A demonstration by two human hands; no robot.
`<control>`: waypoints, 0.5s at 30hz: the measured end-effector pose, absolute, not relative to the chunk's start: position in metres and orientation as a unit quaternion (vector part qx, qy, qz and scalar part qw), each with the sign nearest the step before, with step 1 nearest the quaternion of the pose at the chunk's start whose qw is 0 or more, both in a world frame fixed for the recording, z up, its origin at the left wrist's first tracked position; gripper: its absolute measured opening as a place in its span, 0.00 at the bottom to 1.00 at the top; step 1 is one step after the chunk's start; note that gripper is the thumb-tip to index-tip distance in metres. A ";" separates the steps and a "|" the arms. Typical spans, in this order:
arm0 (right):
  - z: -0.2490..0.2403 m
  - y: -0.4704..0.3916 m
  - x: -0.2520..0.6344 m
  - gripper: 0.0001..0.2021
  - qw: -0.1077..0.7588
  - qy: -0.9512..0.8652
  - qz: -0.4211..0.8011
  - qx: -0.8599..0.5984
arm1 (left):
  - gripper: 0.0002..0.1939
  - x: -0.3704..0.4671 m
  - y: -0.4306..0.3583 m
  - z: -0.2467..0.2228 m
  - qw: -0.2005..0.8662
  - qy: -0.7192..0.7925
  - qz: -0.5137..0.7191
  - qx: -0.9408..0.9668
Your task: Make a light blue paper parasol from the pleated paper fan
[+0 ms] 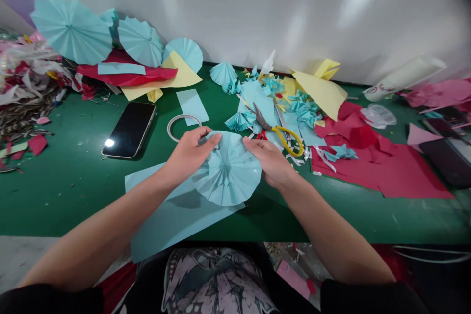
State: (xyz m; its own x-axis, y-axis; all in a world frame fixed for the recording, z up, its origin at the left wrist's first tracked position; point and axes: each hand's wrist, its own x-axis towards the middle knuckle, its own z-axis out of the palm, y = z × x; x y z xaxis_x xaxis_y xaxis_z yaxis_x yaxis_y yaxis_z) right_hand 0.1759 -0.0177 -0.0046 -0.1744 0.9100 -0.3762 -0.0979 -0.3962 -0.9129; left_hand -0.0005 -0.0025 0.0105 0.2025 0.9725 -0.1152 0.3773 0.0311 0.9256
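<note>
A round, pleated light-blue paper rosette (230, 176) is held up between my two hands, its folds spreading from the middle. My left hand (193, 152) pinches its upper left edge, thumb on top. On the upper right edge, my right hand (270, 159) grips the paper with its thumb showing; the other fingers are partly behind it. Below the rosette lies a flat light-blue paper sheet (162, 225). Just beyond my left hand sits a roll of tape (172, 127), touching a small blue paper strip (193, 105). Scissors with yellow handles (285, 140) lie beyond my right hand.
A phone (130, 130) rests on the green table (84, 196) at left. Finished blue rosettes (73, 29) lean along the wall. Blue scraps, yellow paper (320, 91) and a glue bottle (268, 64) crowd the back. Red paper sheets (408, 171) lie right.
</note>
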 end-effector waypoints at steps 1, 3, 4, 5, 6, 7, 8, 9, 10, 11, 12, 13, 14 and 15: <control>-0.004 -0.018 0.176 0.18 0.389 -0.402 0.644 -0.522 | 0.13 0.000 -0.002 0.009 0.489 0.540 0.326 0.602; -0.004 -0.018 0.176 0.19 0.395 -0.416 0.622 -0.533 | 0.13 0.000 -0.001 0.006 0.530 0.524 0.345 0.570; -0.004 -0.018 0.176 0.19 0.395 -0.422 0.614 -0.538 | 0.13 0.001 -0.001 0.005 0.547 0.516 0.355 0.556; -0.004 -0.018 0.176 0.19 0.394 -0.427 0.609 -0.540 | 0.12 0.001 -0.001 0.005 0.562 0.509 0.363 0.542; -0.004 -0.018 0.176 0.18 0.392 -0.432 0.607 -0.540 | 0.12 0.001 -0.001 0.004 0.576 0.503 0.369 0.528; -0.004 -0.018 0.176 0.18 0.390 -0.437 0.606 -0.539 | 0.12 0.002 -0.001 0.004 0.588 0.500 0.372 0.515; -0.004 -0.018 0.176 0.18 0.389 -0.440 0.604 -0.539 | 0.12 0.002 -0.001 0.005 0.601 0.499 0.372 0.502; -0.004 -0.018 0.176 0.18 0.389 -0.442 0.603 -0.539 | 0.12 0.001 -0.001 0.006 0.613 0.499 0.368 0.490; -0.004 -0.018 0.176 0.18 0.388 -0.444 0.600 -0.540 | 0.12 0.001 -0.001 0.007 0.625 0.499 0.362 0.479; -0.005 -0.018 0.177 0.18 0.387 -0.446 0.597 -0.542 | 0.11 0.001 -0.001 0.008 0.636 0.500 0.356 0.467; -0.004 -0.019 0.177 0.18 0.387 -0.448 0.595 -0.544 | 0.11 0.000 -0.001 0.008 0.646 0.503 0.350 0.456; -0.004 -0.019 0.177 0.18 0.388 -0.449 0.593 -0.544 | 0.11 0.000 0.000 0.009 0.655 0.506 0.342 0.445; -0.004 -0.019 0.177 0.18 0.389 -0.450 0.593 -0.543 | 0.11 0.000 0.000 0.010 0.662 0.510 0.336 0.434; -0.004 -0.019 0.177 0.17 0.390 -0.452 0.593 -0.540 | 0.11 -0.001 0.001 0.010 0.669 0.514 0.332 0.422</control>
State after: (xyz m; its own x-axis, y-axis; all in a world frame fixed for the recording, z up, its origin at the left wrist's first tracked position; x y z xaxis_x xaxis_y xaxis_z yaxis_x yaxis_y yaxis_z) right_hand 0.1769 -0.0187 -0.0039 -0.1122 0.9509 -0.2885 0.0258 -0.2874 -0.9575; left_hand -0.0007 0.0007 0.0097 0.2513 0.8781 -0.4071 -0.0097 0.4228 0.9062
